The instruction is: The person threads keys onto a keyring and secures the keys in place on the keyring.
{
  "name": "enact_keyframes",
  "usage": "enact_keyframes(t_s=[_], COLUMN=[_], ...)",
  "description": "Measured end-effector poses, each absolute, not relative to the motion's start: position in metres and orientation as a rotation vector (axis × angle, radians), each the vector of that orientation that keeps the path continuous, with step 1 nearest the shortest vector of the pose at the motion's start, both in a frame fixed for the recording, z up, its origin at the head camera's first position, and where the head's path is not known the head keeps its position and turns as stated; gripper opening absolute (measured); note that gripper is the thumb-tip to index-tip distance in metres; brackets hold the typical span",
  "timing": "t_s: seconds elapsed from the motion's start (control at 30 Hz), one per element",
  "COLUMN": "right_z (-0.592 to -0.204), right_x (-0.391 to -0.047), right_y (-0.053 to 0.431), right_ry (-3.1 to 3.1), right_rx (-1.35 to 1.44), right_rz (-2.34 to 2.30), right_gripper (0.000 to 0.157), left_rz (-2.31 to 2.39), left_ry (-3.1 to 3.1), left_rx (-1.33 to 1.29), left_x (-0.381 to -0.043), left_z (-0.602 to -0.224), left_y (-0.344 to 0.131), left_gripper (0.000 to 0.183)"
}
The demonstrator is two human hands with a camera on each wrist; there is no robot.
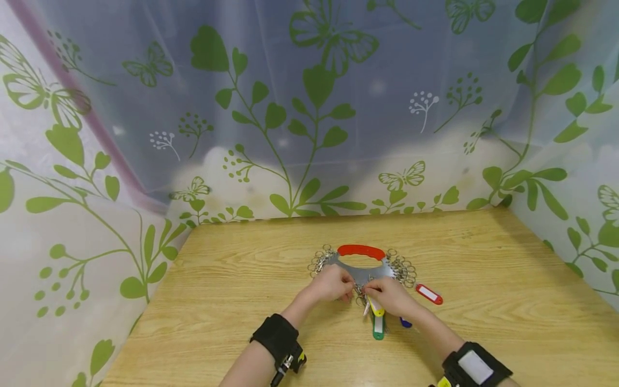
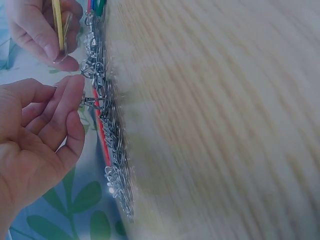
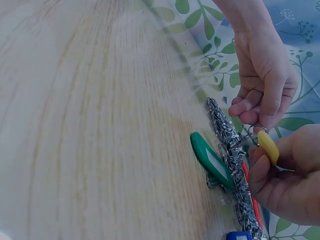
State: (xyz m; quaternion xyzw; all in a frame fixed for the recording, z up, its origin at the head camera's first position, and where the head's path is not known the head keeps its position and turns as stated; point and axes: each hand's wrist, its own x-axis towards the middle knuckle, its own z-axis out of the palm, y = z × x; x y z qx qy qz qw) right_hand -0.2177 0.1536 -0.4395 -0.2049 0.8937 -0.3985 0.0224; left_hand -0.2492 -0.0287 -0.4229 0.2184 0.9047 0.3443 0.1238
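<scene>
A grey metal plate [image 1: 358, 274] with a red grip [image 1: 361, 250] lies on the table, fringed with many metal rings and clips [image 1: 403, 270]. My right hand [image 1: 391, 295] pinches a yellow key tag [image 3: 268, 148] between thumb and fingers, at the plate's near edge. Just left of it, my left hand [image 1: 333, 282] has thumb and fingertips pinched at a metal ring [image 3: 257, 129] beside that tag. Below the yellow tag is a green key tag [image 1: 379, 328]. A blue key tag [image 1: 405, 322] shows partly under my right forearm.
A red key tag [image 1: 429, 294] lies on the table right of the plate. The wooden table [image 1: 232, 279] is bounded at the back and sides by curtains [image 1: 271, 150] printed with leaves and butterflies. Each wrist carries a black strap [image 1: 276, 337].
</scene>
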Motion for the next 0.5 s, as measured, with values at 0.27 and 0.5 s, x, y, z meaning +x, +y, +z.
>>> enact_keyframes(t_s=[0.27,0.5], right_z=[-0.443,-0.445], right_x=[-0.221,-0.222], right_y=[0.143,0.135], right_ry=[2.827,2.888], right_rx=[-0.453,-0.477], right_rz=[-1.385,-1.379], right_gripper=[0.006,0.006], left_rz=[1.051,1.031], left_ry=[2.624,2.646], left_rx=[0.644,0.67], left_x=[-0.251,-0.251], left_z=[-0.425,-0.426], left_y=[-0.03,-0.03], left_gripper=[0.017,0.016])
